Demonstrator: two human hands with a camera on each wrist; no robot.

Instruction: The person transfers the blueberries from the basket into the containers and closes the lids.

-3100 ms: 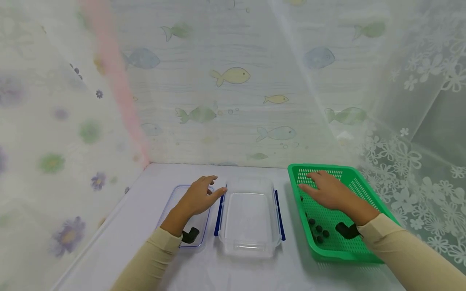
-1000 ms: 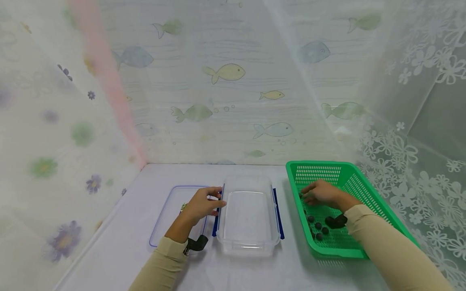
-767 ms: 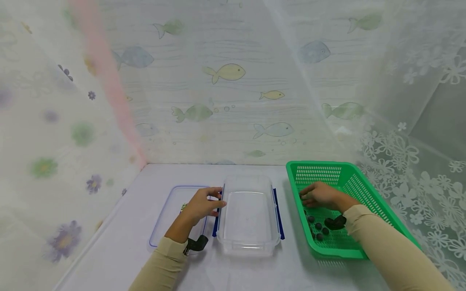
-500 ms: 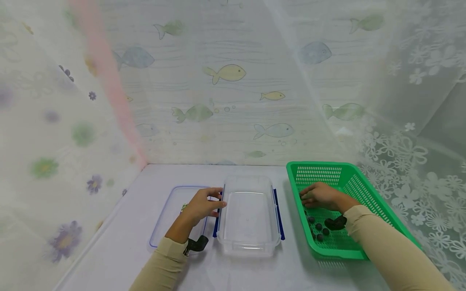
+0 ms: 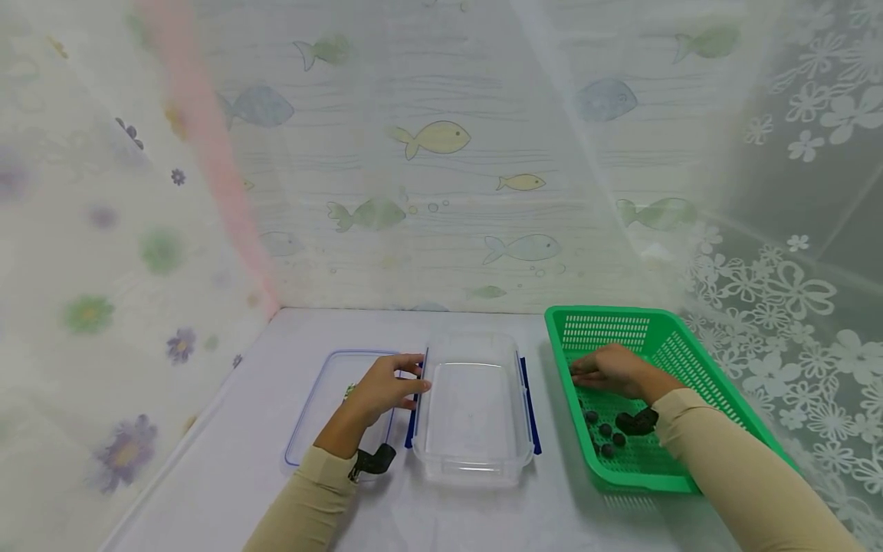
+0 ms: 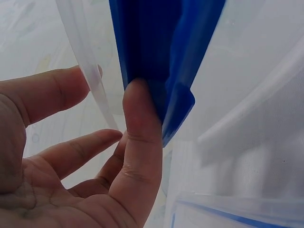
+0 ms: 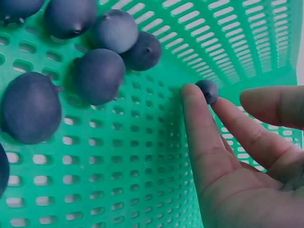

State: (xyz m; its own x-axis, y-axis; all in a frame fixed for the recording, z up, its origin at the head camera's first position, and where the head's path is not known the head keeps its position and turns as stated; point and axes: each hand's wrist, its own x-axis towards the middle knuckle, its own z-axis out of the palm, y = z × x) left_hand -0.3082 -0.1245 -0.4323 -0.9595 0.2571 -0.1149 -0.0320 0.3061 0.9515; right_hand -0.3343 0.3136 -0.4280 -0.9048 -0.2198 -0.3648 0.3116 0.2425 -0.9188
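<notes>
At the middle of the table is a clear rectangular food container (image 5: 469, 414) with blue side latches (image 6: 147, 42). My left hand (image 5: 379, 391) holds its left side, fingers and thumb about the wall and latch; one fingertip lies against the blue latch. Inside the green plastic basket (image 5: 641, 483), my right hand (image 5: 614, 368) reaches to the left wall. In the right wrist view, two fingertips pinch a small round dark-blue berry (image 7: 207, 90), while another finger stays apart from it. Several similar loose berries (image 7: 99, 76) lie on the basket's perforated floor.
A clear lid (image 5: 310, 414) with a blue rim lies flat left of the container, partly behind the left arm. A white cloth covers the table (image 5: 228, 475). Patterned curtains (image 5: 441, 230) enclose the back and both sides.
From above the lid, my left hand has moved right to the container's side. My right hand has lowered into the basket to a berry. Over the last half second both hands stay nearly still.
</notes>
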